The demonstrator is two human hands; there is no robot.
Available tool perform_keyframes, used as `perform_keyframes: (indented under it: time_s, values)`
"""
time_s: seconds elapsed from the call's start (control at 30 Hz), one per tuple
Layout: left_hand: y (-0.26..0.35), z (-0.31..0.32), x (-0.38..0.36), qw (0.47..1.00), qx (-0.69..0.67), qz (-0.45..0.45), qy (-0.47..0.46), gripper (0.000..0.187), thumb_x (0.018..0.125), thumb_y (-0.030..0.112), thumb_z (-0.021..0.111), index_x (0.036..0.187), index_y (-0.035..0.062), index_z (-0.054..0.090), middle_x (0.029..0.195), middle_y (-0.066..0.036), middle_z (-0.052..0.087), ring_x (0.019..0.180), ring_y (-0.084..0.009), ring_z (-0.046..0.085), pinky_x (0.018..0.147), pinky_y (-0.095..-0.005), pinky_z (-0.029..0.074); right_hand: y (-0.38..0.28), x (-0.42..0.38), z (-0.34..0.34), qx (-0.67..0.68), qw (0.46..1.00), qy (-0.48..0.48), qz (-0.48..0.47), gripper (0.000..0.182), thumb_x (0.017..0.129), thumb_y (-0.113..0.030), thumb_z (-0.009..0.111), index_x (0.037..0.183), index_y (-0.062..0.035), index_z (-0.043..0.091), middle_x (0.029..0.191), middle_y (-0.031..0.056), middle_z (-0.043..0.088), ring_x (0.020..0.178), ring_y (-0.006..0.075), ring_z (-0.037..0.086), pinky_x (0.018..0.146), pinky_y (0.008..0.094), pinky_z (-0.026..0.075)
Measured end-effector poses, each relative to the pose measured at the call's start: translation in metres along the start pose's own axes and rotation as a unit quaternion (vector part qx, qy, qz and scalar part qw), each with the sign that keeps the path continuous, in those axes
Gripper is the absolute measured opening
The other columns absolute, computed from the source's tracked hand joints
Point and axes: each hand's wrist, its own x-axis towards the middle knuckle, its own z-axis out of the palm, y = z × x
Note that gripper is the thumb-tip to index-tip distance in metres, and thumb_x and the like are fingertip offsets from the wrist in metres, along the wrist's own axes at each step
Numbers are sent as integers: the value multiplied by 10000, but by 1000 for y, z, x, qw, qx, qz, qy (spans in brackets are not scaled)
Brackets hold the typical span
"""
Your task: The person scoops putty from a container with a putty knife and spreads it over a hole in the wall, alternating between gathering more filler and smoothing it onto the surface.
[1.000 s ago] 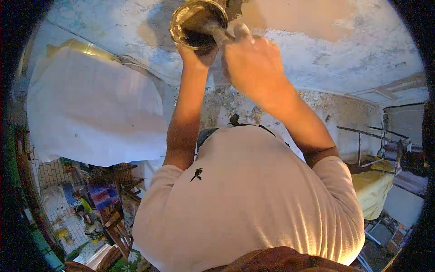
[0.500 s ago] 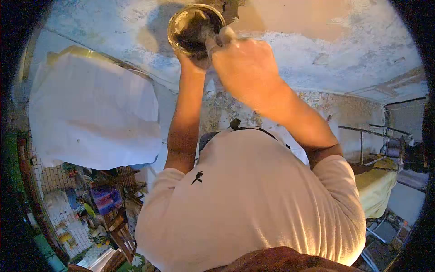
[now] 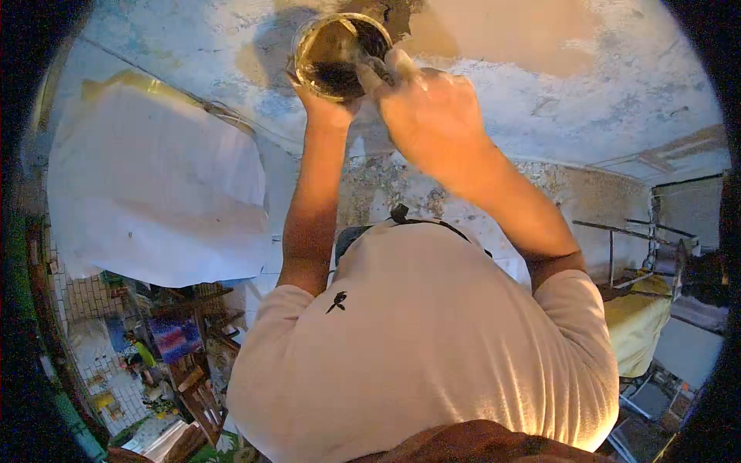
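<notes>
Near the top of the head view, a round tub (image 3: 326, 50) with a pale yellowish rim is tilted so its inside shows, with dark material low in it. My left hand (image 3: 328, 109) supports it from below, its fingers mostly hidden behind the tub. At the tub's right rim is my right hand (image 3: 428, 104), thumb and forefinger bent toward the opening. Those fingertips look smeared with pale residue; whatever they grip is too dark and small to name. Behind both hands stretches a patchy white and blue wall (image 3: 540, 96) with a smooth beige patch (image 3: 502, 31).
To the left hangs a large white sheet (image 3: 154, 185). Below it are a brick-patterned floor (image 3: 85, 297) and wooden furniture (image 3: 202, 405) among clutter. On the right stand a metal frame (image 3: 612, 255) and a yellow-covered surface (image 3: 637, 328).
The tub has shifted slightly right and down, showing more of its inner wall. My right hand has moved a little right with it, its fingers now nearer the rim.
</notes>
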Motion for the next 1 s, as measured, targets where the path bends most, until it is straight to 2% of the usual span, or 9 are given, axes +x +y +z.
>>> perform_keyframes:
  time_s: [0.03, 0.07, 0.17, 0.23, 0.53, 0.67, 0.73, 0.87, 1.0]
  values:
    - [-1, 0, 1, 996, 71, 46, -4, 589, 907, 561, 403, 1239, 117, 599, 1194, -81, 639, 1088, -281, 603, 925, -468, 512, -1, 1, 4, 11, 998, 68, 6, 115, 729, -153, 638, 691, -52, 677, 793, 134, 612, 551, 276, 661, 434, 398, 514]
    - [-2, 1, 0, 986, 142, 91, -9, 592, 907, 565, 396, 1244, 122, 597, 1200, -81, 636, 1091, -279, 601, 931, -471, 508, -3, -2, 11, 11, 998, 68, 6, 115, 729, -153, 638, 691, -52, 677, 793, 134, 612, 551, 276, 661, 434, 398, 514]
    - [7, 2, -1, 996, 77, 14, 41, 642, 880, 609, 405, 1270, 131, 579, 1246, -77, 610, 1133, -291, 575, 959, -492, 487, -7, -5, 20, -5, 999, 38, 23, 118, 733, -160, 637, 770, -65, 697, 821, 133, 615, 559, 277, 663, 441, 405, 518]
    - [7, 4, -4, 997, 66, 19, 33, 670, 860, 637, 406, 1280, 142, 574, 1265, -76, 598, 1147, -299, 565, 963, -502, 481, -4, -5, 11, -3, 993, -112, 27, 471, 791, -116, 597, 1260, -158, 631, 956, 122, 609, 695, 292, 683, 572, 425, 564]
    - [15, 9, -3, 998, -1, 3, 60, 659, 828, 621, 409, 1266, 161, 583, 1281, -74, 579, 1164, -301, 550, 982, -506, 463, -3, -10, 24, 85, 986, -115, 86, 636, 726, -89, 660, 1347, -181, 557, 965, 163, 630, 742, 357, 659, 648, 460, 559]
    - [17, 11, -5, 993, 77, 51, 76, 621, 834, 574, 423, 1239, 137, 598, 1250, -78, 593, 1151, -289, 560, 970, -487, 477, -4, -11, 19, 95, 981, -141, 87, 650, 725, -76, 651, 1357, -182, 544, 895, 151, 637, 764, 365, 656, 665, 470, 558]
    - [14, 9, -10, 998, 20, -10, 59, 622, 836, 576, 416, 1237, 135, 594, 1247, -81, 593, 1141, -298, 567, 957, -485, 490, -1, -4, 13, 153, 984, -42, 86, 371, 740, -175, 680, 1092, -63, 642, 859, 209, 657, 744, 366, 687, 637, 476, 561]
    - [7, 9, -8, 999, 28, -6, 36, 634, 839, 586, 395, 1232, 125, 582, 1241, -100, 585, 1133, -301, 575, 929, -489, 511, -1, 7, 20, 123, 988, -6, 96, 346, 746, -191, 680, 1069, -71, 641, 813, 200, 661, 756, 375, 687, 644, 478, 562]
    - [9, 14, -9, 995, 82, 45, 48, 621, 838, 567, 410, 1229, 115, 580, 1191, -97, 603, 1049, -302, 605, 895, -484, 526, -2, 2, 18, 120, 982, -103, 99, 459, 745, -131, 658, 1202, -130, 619, 815, 200, 665, 773, 391, 671, 684, 491, 552]
